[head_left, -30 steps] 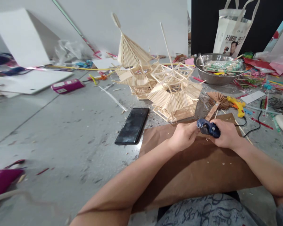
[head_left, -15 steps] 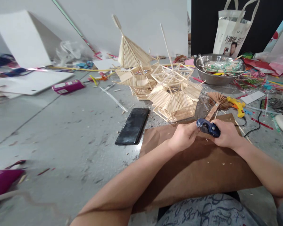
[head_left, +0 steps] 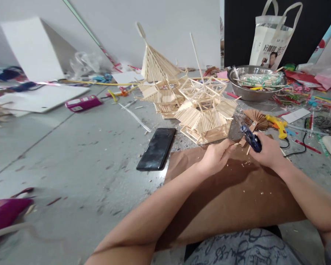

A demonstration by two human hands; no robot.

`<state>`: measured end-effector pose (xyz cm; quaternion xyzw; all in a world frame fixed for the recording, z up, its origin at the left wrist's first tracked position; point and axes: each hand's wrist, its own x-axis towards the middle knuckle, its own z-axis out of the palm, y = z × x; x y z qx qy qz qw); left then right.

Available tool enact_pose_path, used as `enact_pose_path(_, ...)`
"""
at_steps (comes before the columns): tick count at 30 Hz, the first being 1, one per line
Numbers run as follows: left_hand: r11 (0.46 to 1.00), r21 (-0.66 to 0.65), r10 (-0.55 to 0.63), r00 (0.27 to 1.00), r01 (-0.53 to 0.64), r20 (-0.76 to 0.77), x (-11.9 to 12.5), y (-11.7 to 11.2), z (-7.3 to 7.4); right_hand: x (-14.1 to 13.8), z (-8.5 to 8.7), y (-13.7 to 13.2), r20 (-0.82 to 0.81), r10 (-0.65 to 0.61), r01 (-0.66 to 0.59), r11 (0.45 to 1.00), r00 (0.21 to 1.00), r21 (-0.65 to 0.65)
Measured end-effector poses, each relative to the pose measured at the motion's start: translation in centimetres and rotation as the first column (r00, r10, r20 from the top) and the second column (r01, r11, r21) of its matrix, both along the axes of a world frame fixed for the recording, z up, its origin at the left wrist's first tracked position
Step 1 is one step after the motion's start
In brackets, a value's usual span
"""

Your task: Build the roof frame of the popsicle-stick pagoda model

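My right hand (head_left: pixel 269 152) is closed round a small tool with dark blue handles (head_left: pixel 252 139), its tip pointing up and left. My left hand (head_left: pixel 216 156) pinches a short thin wooden stick (head_left: pixel 235 144) that pokes out to the right, just left of the tool. Both hands hover over a brown cardboard sheet (head_left: pixel 228 198) lying on the grey floor. Directly beyond them stands a model built of wooden sticks (head_left: pixel 205 112), with a second, pointed-roof stick model (head_left: pixel 158 79) behind it.
A black phone (head_left: pixel 157 148) lies left of the cardboard. A yellow glue gun (head_left: pixel 277 124) with a black cord, a brown paper fan (head_left: pixel 255 118), a steel bowl (head_left: pixel 255 82), a white bag (head_left: pixel 271 36) and craft litter fill the right. White boards (head_left: pixel 42 97) and a pink box (head_left: pixel 82 103) lie left.
My right hand has drawn the blue tool up and to the right, away from my left hand. The stick end now shows in my left fingers. The view has shifted slightly.
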<state>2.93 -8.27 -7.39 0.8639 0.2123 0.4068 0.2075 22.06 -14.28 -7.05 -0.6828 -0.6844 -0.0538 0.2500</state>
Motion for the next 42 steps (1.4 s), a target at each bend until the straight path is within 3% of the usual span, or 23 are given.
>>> enact_pose_path(5,0.995,0.069,0.064,0.998,-0.066,0.027,-0.4,0.1,0.7,0.3,-0.5,0.4,0.095,0.034,-0.030,0.998,0.995,-0.047)
enact_pose_path(10,0.984,0.164,0.048,0.995,-0.062,0.089,-0.5,0.4,1.2,0.1,-0.5,0.1,0.026,0.119,-0.119,0.993,0.993,-0.014)
enact_pose_path(22,0.990,0.116,-0.091,0.995,0.085,0.047,-0.1,0.1,0.0,-1.4,0.0,-0.9,0.054,0.202,-0.203,0.979,0.978,0.006)
enact_pose_path(42,0.991,0.101,-0.089,0.995,0.084,0.051,-0.1,0.0,-0.2,-1.3,-0.1,-0.9,0.109,0.180,-0.184,0.982,0.978,0.030)
